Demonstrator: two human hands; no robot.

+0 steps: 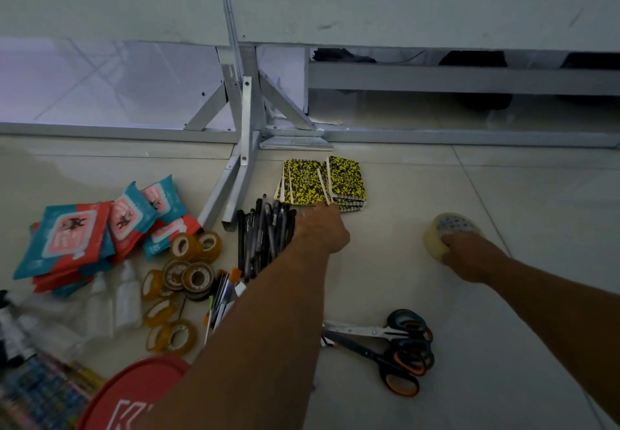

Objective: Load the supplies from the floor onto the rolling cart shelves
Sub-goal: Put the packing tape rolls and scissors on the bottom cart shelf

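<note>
Little seems loaded yet: right hand point(469, 256) grips a clear tape roll point(443, 228) right of the yellow-black speckled notebooks point(323, 178); left hand point(320, 228) meets them, grasp indiscernible.

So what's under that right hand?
The right hand grips a wide roll of clear tape; the hand covers the roll's near side and whatever lies beneath it.

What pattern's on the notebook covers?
Yellow-and-black speckle on the notebooks; the head view shows it best.
</note>
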